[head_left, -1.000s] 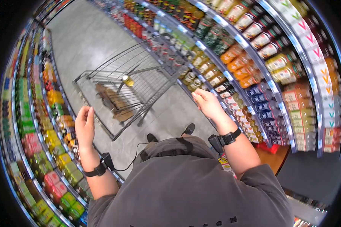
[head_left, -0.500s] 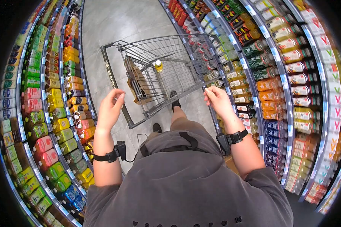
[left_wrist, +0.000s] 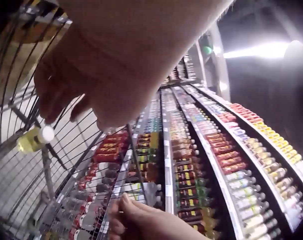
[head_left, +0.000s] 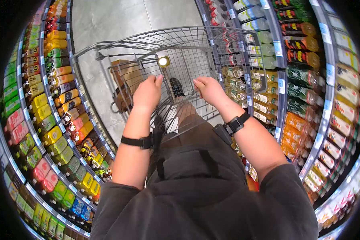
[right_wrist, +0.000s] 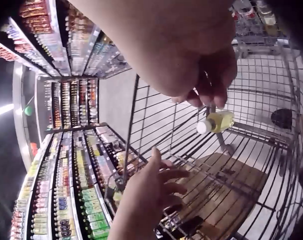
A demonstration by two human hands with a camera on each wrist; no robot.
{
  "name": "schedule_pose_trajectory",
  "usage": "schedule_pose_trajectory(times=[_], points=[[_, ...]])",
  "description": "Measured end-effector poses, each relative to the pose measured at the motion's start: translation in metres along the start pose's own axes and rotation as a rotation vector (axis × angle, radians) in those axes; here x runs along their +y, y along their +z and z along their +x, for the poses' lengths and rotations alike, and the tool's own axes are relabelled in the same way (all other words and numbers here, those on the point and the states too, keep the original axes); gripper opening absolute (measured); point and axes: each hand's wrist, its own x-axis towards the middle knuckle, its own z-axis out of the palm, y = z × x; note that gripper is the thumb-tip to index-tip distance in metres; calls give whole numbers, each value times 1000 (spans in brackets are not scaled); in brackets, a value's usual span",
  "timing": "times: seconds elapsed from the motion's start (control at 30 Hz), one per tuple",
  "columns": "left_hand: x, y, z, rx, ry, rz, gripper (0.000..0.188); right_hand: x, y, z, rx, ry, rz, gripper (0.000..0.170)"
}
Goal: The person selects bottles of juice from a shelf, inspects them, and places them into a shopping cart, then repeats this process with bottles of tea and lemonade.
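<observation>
A: How is the left hand (head_left: 147, 94) held?
B: Loosely, with its fingers relaxed and spread a little apart; nothing is gripped by it. Whether the cart's wire is touched cannot be told.
A: And the right hand (head_left: 210, 91)?
B: Its fingers are more bent, though loosely, and nothing is seen to be held.
A: Where is the bottle (head_left: 163, 61) found?
B: Inside the wire cart (head_left: 188, 60), below and just beyond the hands. It is topped by a white cap, filled with yellow liquid, and placed nearer the left hand in the head view.
A: What is seen farther out?
B: A brown sheet (head_left: 128, 76) is seen through the wires, left of the bottle; its exact level cannot be told. A dark shoe (head_left: 176, 87) is seen through the mesh, and the aisle is lined by left shelves (head_left: 52, 136) and right shelves (head_left: 304, 82), both filled with drinks.
</observation>
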Motion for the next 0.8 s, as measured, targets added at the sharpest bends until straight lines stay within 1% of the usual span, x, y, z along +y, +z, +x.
schedule_pose_trajectory(times=[0.03, 0.07, 0.1, 0.13, 0.17, 0.2, 0.23, 0.27, 0.3, 0.33, 0.37, 0.4, 0.43, 0.47, 0.5, 0.53, 0.57, 0.6, 0.63, 0.67, 0.73, 0.8], points=[[2, 15, 23, -17, -19, 2, 44, 10, 4, 20, -54, 118, 175, 35], [3, 31, 44, -57, -96, -37, 52, 21, 11, 37, -104, 243, 352, 35], [1, 50, 61, -100, -178, -76, 64, 32, 17, 52, -125, 268, 359, 35], [-3, 69, 79, -120, -199, -70, 64, 42, 22, 70, -144, 317, 419, 33], [-8, 88, 95, -77, -251, -100, 74, 51, 28, 87, -159, 368, 481, 35], [-11, 107, 107, -33, -303, -130, 87, 62, 33, 102, -174, 390, 488, 35], [-15, 124, 117, -3, -319, -215, 101, 72, 37, 119, -212, 390, 524, 39], [-20, 142, 124, -20, -335, -207, 101, 82, 43, 133, -250, 394, 562, 46], [-25, 157, 129, 24, -405, -371, 102, 99, 55, 152, -267, 400, 598, 53], [-32, 171, 136, 76, -469, -533, 104, 115, 67, 170, -279, 416, 610, 53], [-38, 185, 142, 157, -468, -544, 106, 129, 79, 189, -244, 316, 528, 56], [-34, 183, 145, 154, -478, -533, 106, 138, 90, 202, -210, 213, 446, 60], [-22, 171, 145, 108, -514, -629, 104, 124, 83, 209, -243, 178, 352, 68], [-16, 167, 148, 61, -551, -727, 102, 118, 85, 218, -249, 184, 361, 68], [-19, 171, 153, 58, -562, -718, 102, 114, 90, 225, -207, 47, 255, 70], [-23, 176, 157, 79, -508, -781, 100, 114, 99, 230, -163, -87, 152, 72], [-26, 181, 162, 100, -451, -845, 98, 115, 108, 234, -169, -78, 160, 72], [-29, 185, 166, 99, -458, -838, 98, 115, 117, 240, -130, -182, 119, 72], [-32, 189, 170, 110, -434, -948, 96, 117, 123, 245, -91, -288, 79, 72], [-36, 191, 172, 120, -409, -1054, 94, 119, 128, 249, -98, -287, 91, 72], [-44, 194, 177, 114, -417, -1012, 92, 115, 128, 253, -108, -298, 128, 62], [-50, 194, 180, 110, -390, -940, 90, 119, 131, 248, -96, -273, 160, 62]])
